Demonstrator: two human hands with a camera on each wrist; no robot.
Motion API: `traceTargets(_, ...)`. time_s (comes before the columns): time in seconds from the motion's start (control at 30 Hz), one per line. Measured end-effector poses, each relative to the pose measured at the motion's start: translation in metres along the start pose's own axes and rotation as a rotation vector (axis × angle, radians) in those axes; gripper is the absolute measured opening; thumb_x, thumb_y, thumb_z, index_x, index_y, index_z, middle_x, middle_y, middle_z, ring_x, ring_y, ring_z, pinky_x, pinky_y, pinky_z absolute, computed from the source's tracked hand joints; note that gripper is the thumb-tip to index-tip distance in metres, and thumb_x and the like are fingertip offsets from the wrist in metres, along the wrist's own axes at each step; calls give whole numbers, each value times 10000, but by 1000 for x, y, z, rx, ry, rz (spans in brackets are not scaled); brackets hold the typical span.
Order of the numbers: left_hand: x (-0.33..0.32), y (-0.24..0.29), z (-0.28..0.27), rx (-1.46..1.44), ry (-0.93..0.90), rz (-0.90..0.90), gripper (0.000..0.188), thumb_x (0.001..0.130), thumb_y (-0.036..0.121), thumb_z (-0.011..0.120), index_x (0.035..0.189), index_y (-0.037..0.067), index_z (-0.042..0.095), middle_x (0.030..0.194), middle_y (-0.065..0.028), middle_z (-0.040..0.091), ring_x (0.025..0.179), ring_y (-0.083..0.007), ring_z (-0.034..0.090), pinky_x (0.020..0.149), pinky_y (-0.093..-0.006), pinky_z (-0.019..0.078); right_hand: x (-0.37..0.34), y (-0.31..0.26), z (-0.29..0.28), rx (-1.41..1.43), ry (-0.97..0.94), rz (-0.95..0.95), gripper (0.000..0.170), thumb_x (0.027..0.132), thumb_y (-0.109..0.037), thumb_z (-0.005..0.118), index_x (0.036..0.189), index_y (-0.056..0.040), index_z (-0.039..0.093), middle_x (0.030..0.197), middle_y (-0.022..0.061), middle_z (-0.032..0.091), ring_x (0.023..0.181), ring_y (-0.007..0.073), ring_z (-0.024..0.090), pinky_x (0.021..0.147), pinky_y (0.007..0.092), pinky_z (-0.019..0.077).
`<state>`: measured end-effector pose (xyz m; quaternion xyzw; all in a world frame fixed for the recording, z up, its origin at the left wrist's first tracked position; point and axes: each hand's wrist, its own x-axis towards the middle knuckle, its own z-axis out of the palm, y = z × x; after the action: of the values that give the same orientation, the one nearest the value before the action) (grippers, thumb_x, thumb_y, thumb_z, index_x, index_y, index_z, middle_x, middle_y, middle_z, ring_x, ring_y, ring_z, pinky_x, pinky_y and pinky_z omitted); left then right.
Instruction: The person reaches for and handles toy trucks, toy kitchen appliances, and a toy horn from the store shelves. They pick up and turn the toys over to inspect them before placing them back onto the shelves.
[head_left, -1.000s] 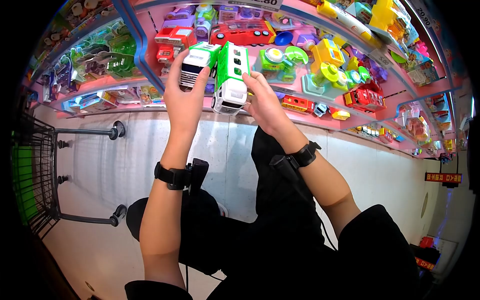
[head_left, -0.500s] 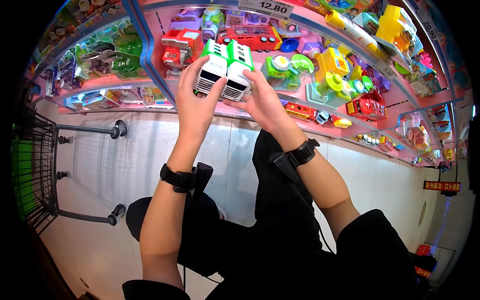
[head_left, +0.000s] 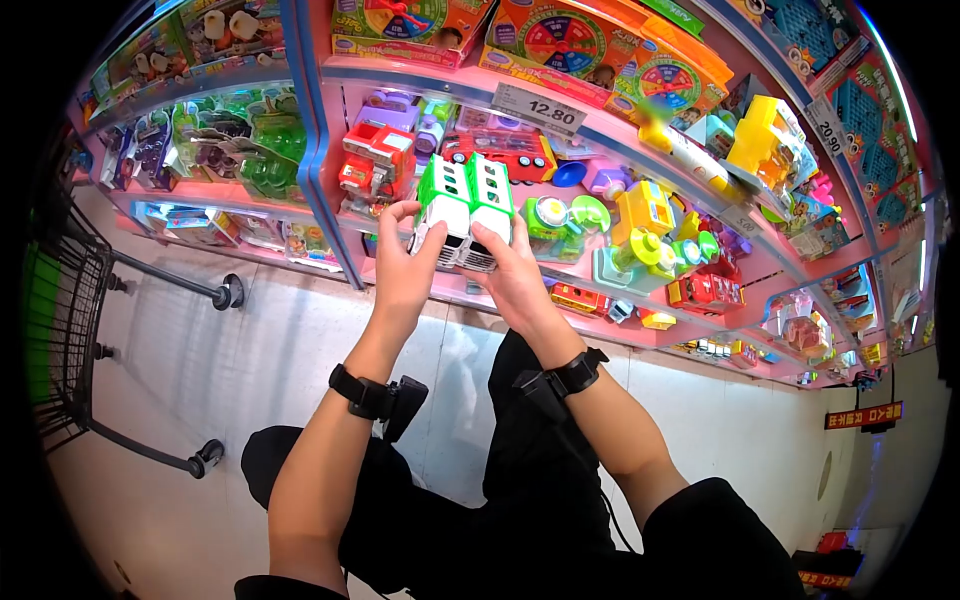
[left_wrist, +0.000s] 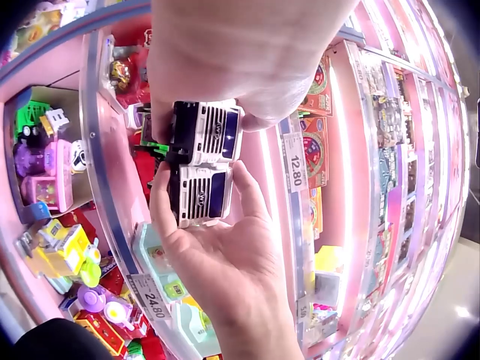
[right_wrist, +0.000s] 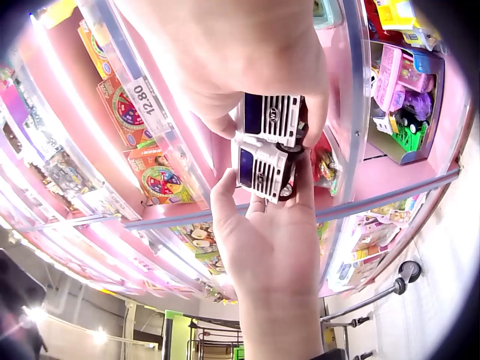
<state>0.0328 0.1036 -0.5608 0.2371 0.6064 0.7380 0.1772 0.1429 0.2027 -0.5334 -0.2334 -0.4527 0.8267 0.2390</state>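
Observation:
My left hand (head_left: 402,282) grips a toy truck (head_left: 443,208) with a white cab and green back, its thumb along the cab. Beside it my right hand (head_left: 518,285) holds a matching toy truck (head_left: 491,198), thumb on the cab and fingers around the outer side. The two trucks stand flank to flank in front of the shelf, fronts toward me. In the left wrist view, the black-and-white grille of the left truck (left_wrist: 208,133) sits above that of the right truck (left_wrist: 201,196). Their undersides are mostly hidden.
Behind the trucks, a pink shelf holds a red toy fire engine (head_left: 380,150), a red toy car (head_left: 500,155) and colourful plastic toys. A price tag (head_left: 540,108) marks its upper edge. Boxed games (head_left: 560,48) stand above. A shopping cart (head_left: 75,330) is at the left.
The trucks, uneven and tilted apart a second ago, now sit level side by side with fronts aligned. The head view has shifted upward, showing more of the upper shelf.

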Motion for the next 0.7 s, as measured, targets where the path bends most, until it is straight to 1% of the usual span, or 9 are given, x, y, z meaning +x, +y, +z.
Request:
traceTargets(0.07, 3, -2, 3, 4, 6, 6, 451, 905, 222, 677, 1251, 2, 488, 1235, -130, 507, 1177, -210, 489, 1005, -338, 396, 5, 1, -2, -19, 17, 4, 688, 931, -225, 672, 1455, -126, 236, 1343, 112, 492, 1190, 241, 564, 926, 467, 526)
traceTargets(0.17, 10, -24, 3, 166, 49, 4, 466, 950, 248, 633, 1330, 50, 451, 1265, -104, 502, 1074, -155, 571, 912, -303, 469, 11, 4, -3, -124, 30, 3, 626, 947, -275, 657, 1447, -118, 314, 1298, 91, 531, 1148, 180, 562, 895, 390, 510)
traceTargets(0.27, 8, -20, 3, -129, 2, -253, 478, 947, 263, 638, 1340, 69, 447, 1276, -114, 502, 1058, -159, 588, 885, -322, 495, 16, 16, -12, -233, 13, -13, 600, 974, -283, 626, 1453, -85, 324, 1300, 86, 531, 1149, 154, 543, 941, 331, 469)
traceTargets(0.3, 9, -23, 3, -104, 1, -257, 519, 939, 266, 652, 1365, 92, 412, 1283, -127, 505, 1047, -163, 600, 849, -336, 514, 16, 21, -13, -266, 2, -26, 593, 982, -282, 615, 1455, -73, 325, 1303, 85, 530, 1153, 149, 537, 956, 314, 456)
traceTargets(0.4, -7, 7, 7, -484, 44, -423, 579, 870, 271, 734, 1293, 28, 423, 1252, -154, 503, 1065, -208, 594, 883, -385, 511, 9, 27, -7, -288, -7, -75, 575, 1000, -260, 590, 1460, -42, 322, 1325, 90, 519, 1167, 149, 524, 995, 289, 417)
traceTargets(0.43, -9, -1, 7, -505, 54, -408, 660, 846, 271, 767, 1314, 48, 357, 1255, -159, 502, 1023, -222, 619, 839, -436, 533, 9, 32, -8, -347, 7, -82, 563, 1022, -268, 546, 1475, -38, 302, 1348, 113, 500, 1205, 172, 505, 1014, 312, 409)
traceTargets(0.53, -8, 3, 4, -485, 130, -611, 734, 831, 273, 779, 1349, 57, 306, 1262, -164, 500, 1043, -249, 609, 843, -469, 525, 10, 43, -7, -254, 88, -118, 559, 1040, -292, 503, 1485, -33, 286, 1368, 134, 479, 1232, 190, 486, 1035, 326, 393)
traceTargets(0.57, -3, -7, -1, -504, 90, -616, 788, 824, 276, 785, 1377, 74, 260, 1267, -163, 500, 1057, -266, 603, 832, -493, 520, 6, 43, -8, -264, 113, -90, 572, 1052, -311, 470, 1502, -31, 252, 1395, 153, 456, 1262, 209, 465, 1054, 337, 381)
traceTargets(0.7, -15, 5, 3, -449, 174, -600, 717, 859, 303, 755, 1376, 90, 306, 1254, -113, 538, 1090, -250, 597, 879, -492, 489, -2, 40, 2, -495, -1, -154, 666, 1044, -307, 495, 1540, -41, 140, 1414, 175, 447, 1291, 223, 456, 1065, 351, 380)
